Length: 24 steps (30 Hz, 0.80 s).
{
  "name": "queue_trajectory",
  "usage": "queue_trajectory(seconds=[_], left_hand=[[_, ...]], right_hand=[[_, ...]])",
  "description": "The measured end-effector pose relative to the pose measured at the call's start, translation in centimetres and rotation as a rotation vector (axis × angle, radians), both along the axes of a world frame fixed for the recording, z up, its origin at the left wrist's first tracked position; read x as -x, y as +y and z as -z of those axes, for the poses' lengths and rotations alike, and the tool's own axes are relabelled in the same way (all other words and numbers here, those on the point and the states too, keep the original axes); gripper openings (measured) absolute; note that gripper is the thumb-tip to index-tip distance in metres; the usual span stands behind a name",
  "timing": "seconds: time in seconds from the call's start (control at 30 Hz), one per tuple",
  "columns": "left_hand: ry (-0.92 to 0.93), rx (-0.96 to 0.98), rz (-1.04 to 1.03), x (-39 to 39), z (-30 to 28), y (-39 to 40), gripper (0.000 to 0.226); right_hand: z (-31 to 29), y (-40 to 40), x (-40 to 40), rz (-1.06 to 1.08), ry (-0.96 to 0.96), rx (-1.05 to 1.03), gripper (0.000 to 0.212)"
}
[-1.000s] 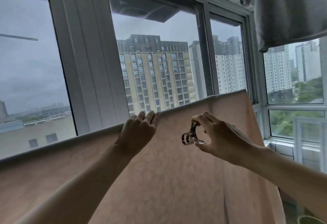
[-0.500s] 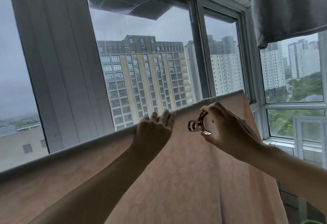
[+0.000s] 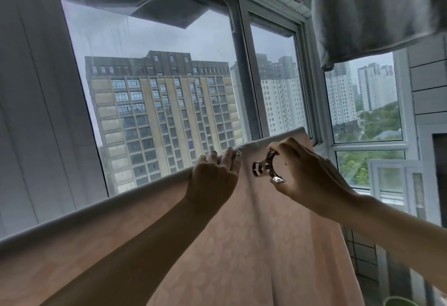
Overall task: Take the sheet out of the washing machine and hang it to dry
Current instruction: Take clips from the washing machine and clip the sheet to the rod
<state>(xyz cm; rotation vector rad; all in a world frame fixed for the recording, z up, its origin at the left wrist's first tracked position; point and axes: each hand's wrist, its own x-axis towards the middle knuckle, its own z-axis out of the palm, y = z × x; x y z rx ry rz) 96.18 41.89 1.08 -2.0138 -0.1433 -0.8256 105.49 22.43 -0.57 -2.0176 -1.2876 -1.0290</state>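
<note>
Pink sheet (image 3: 217, 245) already draped over the rail in front of the window (image 3: 169, 75), hanging down toward the camera. Left hand (image 3: 212, 177) lies with straight fingers pressed flat on the fold at the top edge. Right hand (image 3: 307, 170) pinches a metal clothes clip (image 3: 266, 169), which has moved up closer to the top edge than a second ago, though it is not on the fabric yet. Likely next: clamp the sheet to the rail. Grey cloth (image 3: 375, 10) hangs upper right.

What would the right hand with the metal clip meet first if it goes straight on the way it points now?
Most likely the pink sheet at its top fold: the right hand holds the metal clip toward the fold, just right of the left hand. Depth is unclear.
</note>
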Motion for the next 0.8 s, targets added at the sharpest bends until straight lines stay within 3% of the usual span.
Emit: queue_trajectory(seconds=[0.27,0.47,0.8], left_hand=[[-0.035,-0.022,-0.020,-4.2,0.4,-0.3,0.062],[-0.065,0.067,-0.055,-8.1,-0.1,-1.0,0.063],[-0.057,0.270,-0.131,-13.8,-1.6,-3.2,0.024]], right_hand=[[-0.3,-1.8,-4.5,0.014,-0.052,0.013,0.064],[-1.3,-2.6,-9.3,-0.014,-0.063,0.031,0.065],[-4.8,-3.6,-16.5,-0.101,-0.162,0.088,0.066]])
